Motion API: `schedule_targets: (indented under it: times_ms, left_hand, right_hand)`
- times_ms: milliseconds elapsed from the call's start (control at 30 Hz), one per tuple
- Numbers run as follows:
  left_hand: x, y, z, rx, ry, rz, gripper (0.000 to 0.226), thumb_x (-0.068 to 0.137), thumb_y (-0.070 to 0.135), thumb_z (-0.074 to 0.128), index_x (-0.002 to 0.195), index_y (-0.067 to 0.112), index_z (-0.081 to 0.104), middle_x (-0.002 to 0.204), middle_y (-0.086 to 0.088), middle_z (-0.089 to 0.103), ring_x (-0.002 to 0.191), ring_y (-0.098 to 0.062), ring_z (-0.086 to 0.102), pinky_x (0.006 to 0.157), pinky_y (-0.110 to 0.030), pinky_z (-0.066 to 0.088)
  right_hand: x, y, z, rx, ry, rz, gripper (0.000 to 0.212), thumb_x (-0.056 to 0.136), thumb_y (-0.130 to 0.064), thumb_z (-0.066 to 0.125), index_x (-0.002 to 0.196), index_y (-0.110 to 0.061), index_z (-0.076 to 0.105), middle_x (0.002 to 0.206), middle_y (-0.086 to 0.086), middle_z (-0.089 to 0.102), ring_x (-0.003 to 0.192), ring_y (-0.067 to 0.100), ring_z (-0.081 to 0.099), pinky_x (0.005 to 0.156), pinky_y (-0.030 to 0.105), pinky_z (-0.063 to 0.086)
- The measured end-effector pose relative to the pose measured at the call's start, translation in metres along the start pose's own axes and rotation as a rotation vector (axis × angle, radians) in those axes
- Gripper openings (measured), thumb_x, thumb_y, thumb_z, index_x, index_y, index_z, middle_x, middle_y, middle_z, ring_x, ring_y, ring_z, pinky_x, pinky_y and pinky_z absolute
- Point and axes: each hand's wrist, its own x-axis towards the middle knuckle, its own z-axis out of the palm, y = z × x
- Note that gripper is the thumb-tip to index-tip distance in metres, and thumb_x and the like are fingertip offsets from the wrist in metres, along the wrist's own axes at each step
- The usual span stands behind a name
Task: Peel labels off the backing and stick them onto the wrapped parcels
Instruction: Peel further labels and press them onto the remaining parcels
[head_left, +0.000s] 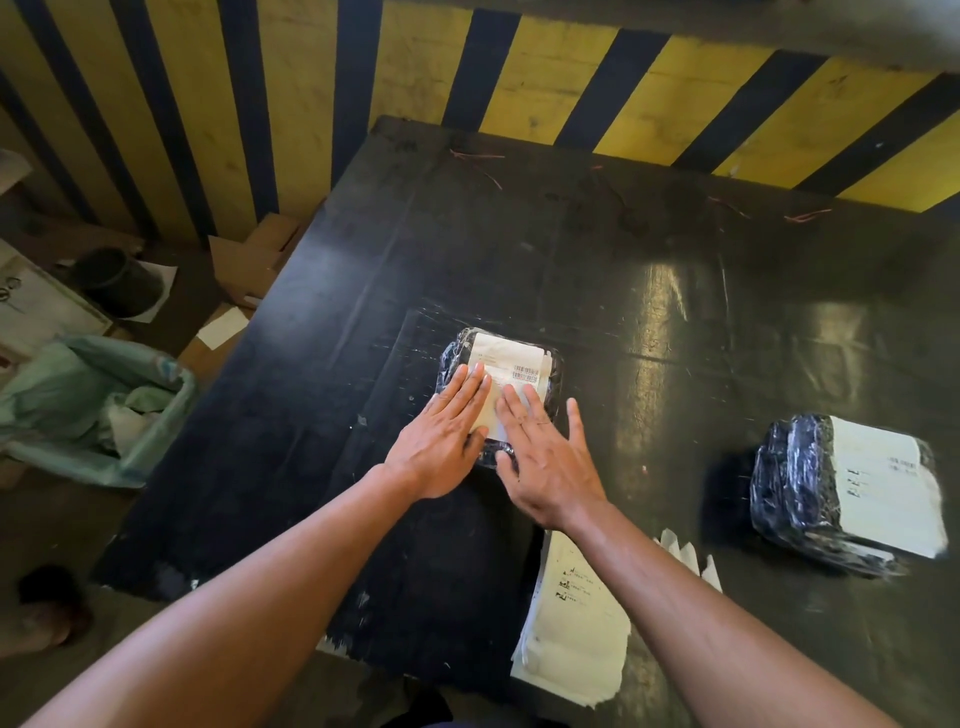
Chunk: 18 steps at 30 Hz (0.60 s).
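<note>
On the black table (519, 249) lie two wrapped parcels: one (452, 358) at centre, its label (511, 358) pressed flat by left hand (441, 441) and right hand (545, 462), fingers straight, slightly spread; one (800, 483) right. One label stack (571, 634) lies near.

A warehouse or dispatch packing station. Evidence: a scuffed black worktable (519, 249) against a yellow-and-black hazard-striped wall (311, 104); plastic-wrapped parcels (841, 493) bearing labels; a stack of label sheets (571, 634); flattened cardboard (249, 260) and a lined waste bin (78, 441) on the floor.
</note>
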Motion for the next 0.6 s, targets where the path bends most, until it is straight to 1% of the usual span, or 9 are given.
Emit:
schedule_targets:
  times_ms: [133, 167, 233, 300, 333, 400, 500, 567, 600]
  left_hand:
    - [0.005, 0.002, -0.002, -0.011, -0.018, -0.013, 0.066, 0.112, 0.041, 0.023, 0.166, 0.02, -0.01, 0.173, 0.004, -0.02, 0.158, -0.012, -0.025, 0.133, -0.037, -0.001]
    - [0.006, 0.003, -0.002, -0.012, -0.018, -0.014, 0.066, 0.113, 0.039, 0.024, 0.166, 0.019, -0.01, 0.173, 0.004, -0.02, 0.158, -0.013, -0.025, 0.133, -0.037, -0.001]
    - [0.007, 0.005, -0.003, -0.01, -0.015, -0.016, 0.065, 0.113, 0.037, 0.024, 0.166, 0.017, -0.009, 0.173, 0.002, -0.02, 0.158, -0.014, -0.025, 0.133, -0.037, -0.001]
    - [0.007, 0.004, -0.003, 0.004, -0.025, -0.017, 0.065, 0.113, 0.038, 0.019, 0.166, 0.015, -0.008, 0.173, 0.0, -0.02, 0.158, -0.015, -0.025, 0.133, -0.037, -0.002]
    - [0.006, 0.004, -0.004, 0.011, -0.031, -0.019, 0.064, 0.112, 0.039, 0.018, 0.166, 0.015, -0.009, 0.173, 0.001, -0.02, 0.158, -0.014, -0.026, 0.133, -0.037, -0.003]
    - [0.005, 0.003, -0.006, 0.003, -0.055, -0.028, 0.065, 0.113, 0.041, 0.019, 0.166, 0.019, -0.011, 0.173, 0.004, -0.022, 0.156, -0.011, -0.027, 0.131, -0.035, -0.005]
    - [0.005, 0.003, -0.009, 0.012, -0.078, -0.037, 0.065, 0.114, 0.041, 0.022, 0.166, 0.022, -0.013, 0.171, 0.007, -0.025, 0.155, -0.01, -0.029, 0.129, -0.037, -0.007]
    - [0.005, 0.006, -0.009, 0.062, -0.073, -0.053, 0.065, 0.113, 0.04, 0.02, 0.166, 0.022, -0.014, 0.171, 0.006, -0.025, 0.155, -0.012, -0.029, 0.13, -0.044, -0.011]
    - [0.005, 0.009, -0.009, 0.105, -0.056, -0.063, 0.065, 0.112, 0.039, 0.018, 0.166, 0.02, -0.015, 0.172, 0.004, -0.026, 0.156, -0.015, -0.03, 0.129, -0.049, -0.014]
  right_hand:
    - [-0.019, 0.021, -0.005, -0.072, 0.009, 0.055, 0.071, 0.102, -0.049, 0.013, 0.168, -0.022, 0.009, 0.176, -0.007, -0.002, 0.162, 0.017, -0.009, 0.126, 0.065, -0.008]
    - [-0.019, 0.022, -0.006, -0.072, 0.029, 0.086, 0.072, 0.101, -0.049, 0.013, 0.167, -0.021, 0.012, 0.176, -0.005, 0.001, 0.162, 0.018, -0.006, 0.126, 0.064, -0.009]
    - [-0.018, 0.013, -0.007, -0.051, 0.086, 0.104, 0.072, 0.101, -0.048, 0.019, 0.166, -0.017, 0.018, 0.176, 0.0, 0.004, 0.162, 0.019, -0.003, 0.126, 0.063, -0.01]
    - [-0.018, -0.006, 0.001, -0.018, 0.092, 0.024, 0.072, 0.103, -0.046, 0.027, 0.166, -0.014, 0.013, 0.176, 0.002, -0.002, 0.162, 0.019, -0.008, 0.126, 0.065, -0.008]
    - [-0.019, -0.014, 0.008, -0.013, 0.072, -0.021, 0.075, 0.103, -0.047, 0.028, 0.167, -0.014, 0.006, 0.176, 0.002, -0.008, 0.161, 0.018, -0.013, 0.126, 0.065, -0.005]
    - [-0.026, -0.021, 0.022, -0.019, 0.039, -0.042, 0.078, 0.104, -0.048, 0.028, 0.167, -0.015, -0.003, 0.175, 0.002, -0.015, 0.16, 0.017, -0.019, 0.127, 0.064, -0.002]
    - [-0.04, -0.01, 0.028, -0.036, 0.044, -0.024, 0.076, 0.105, -0.044, 0.031, 0.167, -0.016, -0.002, 0.175, 0.0, -0.014, 0.161, 0.017, -0.017, 0.127, 0.065, 0.0]
    - [-0.046, -0.001, 0.024, -0.031, 0.047, -0.01, 0.077, 0.103, -0.043, 0.033, 0.168, -0.017, 0.0, 0.175, -0.001, -0.011, 0.161, 0.016, -0.014, 0.127, 0.065, 0.001]
    - [-0.046, 0.002, 0.022, -0.014, 0.062, 0.013, 0.078, 0.102, -0.043, 0.034, 0.168, -0.016, 0.001, 0.176, -0.002, -0.009, 0.161, 0.015, -0.012, 0.127, 0.064, -0.002]
